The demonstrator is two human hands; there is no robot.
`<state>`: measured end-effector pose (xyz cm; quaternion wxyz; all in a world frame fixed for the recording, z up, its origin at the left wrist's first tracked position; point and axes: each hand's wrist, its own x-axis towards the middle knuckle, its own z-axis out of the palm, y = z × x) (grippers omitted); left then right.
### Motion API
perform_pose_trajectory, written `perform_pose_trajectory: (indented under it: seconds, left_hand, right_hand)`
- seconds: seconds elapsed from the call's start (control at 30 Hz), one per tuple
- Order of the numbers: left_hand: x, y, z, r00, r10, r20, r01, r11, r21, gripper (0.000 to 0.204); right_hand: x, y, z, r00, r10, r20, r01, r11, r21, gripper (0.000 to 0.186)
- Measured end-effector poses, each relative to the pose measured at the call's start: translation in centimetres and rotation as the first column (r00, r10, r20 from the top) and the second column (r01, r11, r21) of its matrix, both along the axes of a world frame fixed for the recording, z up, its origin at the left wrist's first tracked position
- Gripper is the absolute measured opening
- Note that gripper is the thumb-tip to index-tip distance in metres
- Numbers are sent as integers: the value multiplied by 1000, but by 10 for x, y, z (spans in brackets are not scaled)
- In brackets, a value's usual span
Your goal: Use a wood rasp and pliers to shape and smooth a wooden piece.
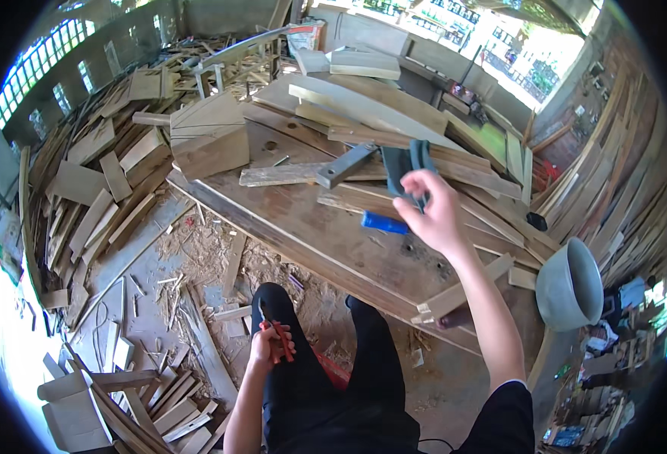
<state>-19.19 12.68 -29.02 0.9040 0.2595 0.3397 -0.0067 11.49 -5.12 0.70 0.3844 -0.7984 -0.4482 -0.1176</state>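
Note:
In my left hand, resting by my left thigh, a pair of red-handled pliers is held with its jaws pointing up. My right hand reaches over the wooden workbench, thumb and forefinger apart and curved. Just beyond those fingers lies a dark green strap-like thing, partly hidden by the hand; its kind is unclear. Left of it rests a grey metal bar with a hole near one end. A blue cylindrical handle lies below the right thumb.
Boards and offcuts cover the bench's far side, with a large wooden block at its left end. A grey metal bucket stands at the right. Wood scraps pile up at left, near an open cardboard box. Shavings litter the floor.

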Motion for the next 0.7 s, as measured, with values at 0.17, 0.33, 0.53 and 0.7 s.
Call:
perform_pose_trajectory:
  seconds: [0.17,0.33,0.53,0.7]
  left_hand:
    - [3,3,9,999,-8,-39,8,1000,8,40]
    - [-13,12,11,996,89,-27,-89,996,-24,40]
    - [-43,26,-3,987,162,-13,-162,971,-178,44]
    - [-35,20,-5,979,202,-32,-204,966,-160,42]
  right_hand:
    - [53,36,-20,912,-172,373,297,904,-309,32]
    - [52,-11,11,863,-308,401,305,949,72,16]
    - [29,-127,96,710,-617,340,585,785,202,17]
    - [0,-168,130,397,-611,685,824,566,26,19]
